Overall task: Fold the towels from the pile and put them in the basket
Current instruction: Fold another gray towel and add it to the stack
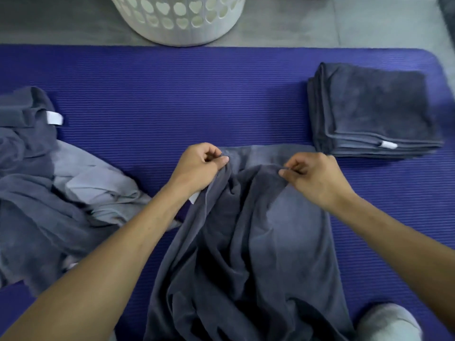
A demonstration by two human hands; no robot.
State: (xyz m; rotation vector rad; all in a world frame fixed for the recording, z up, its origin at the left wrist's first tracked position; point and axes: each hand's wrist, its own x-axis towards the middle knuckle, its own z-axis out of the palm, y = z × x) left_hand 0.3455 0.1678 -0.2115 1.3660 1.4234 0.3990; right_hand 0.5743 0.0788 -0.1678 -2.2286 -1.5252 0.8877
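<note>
Purple ribbed mat [172, 94] covers the grey floor. Nearest: dark grey towel [258, 242] rumpled on the mat, top edge raised. Left hand [198, 166] and right hand [312, 178] each pinch that edge, fingers curled, hands apart. Unfolded pile [37, 193] lies left, folded stack [374, 112] far right. White perforated basket [177, 18] stands beyond the mat, on the floor.

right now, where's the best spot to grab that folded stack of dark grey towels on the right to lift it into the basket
Probably the folded stack of dark grey towels by its left folded side, sliding one hand under from there and the other from the right. The loose layered edges face the person, so gripping there would likely let layers splay.
</note>
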